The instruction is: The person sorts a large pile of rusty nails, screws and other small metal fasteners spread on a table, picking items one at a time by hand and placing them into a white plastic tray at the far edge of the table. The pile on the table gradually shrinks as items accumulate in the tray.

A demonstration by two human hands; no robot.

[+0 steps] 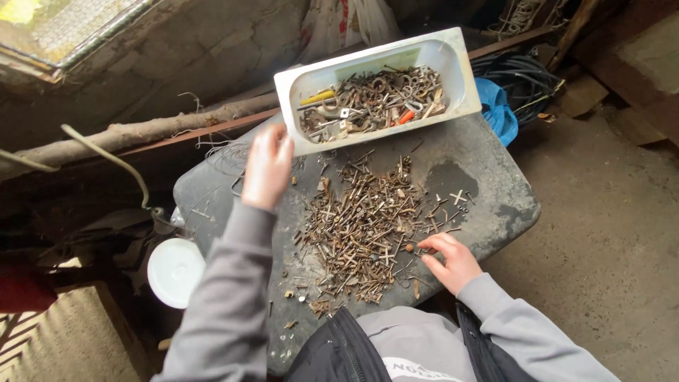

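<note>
While the left hand (267, 166) hangs in the upper middle of the head view, fingers loosely curled just beside the near rim of the white tub (453, 78), I cannot tell whether it grips anything, since only its back shows. The right hand (447, 258), lower right of centre, rests partly open on the dark tabletop (509, 205), fingertips pinching at the edge of the pile of rusty nails (364, 230) that is spread across the centre. The tub sits tilted on the tabletop's far edge (heavy with scrap hardware) and could tip or slide if knocked. Sharp rusty points could prick bare fingers, and stray nails near the edge might roll off. What the right fingertips actually hold is too small to make out.
</note>
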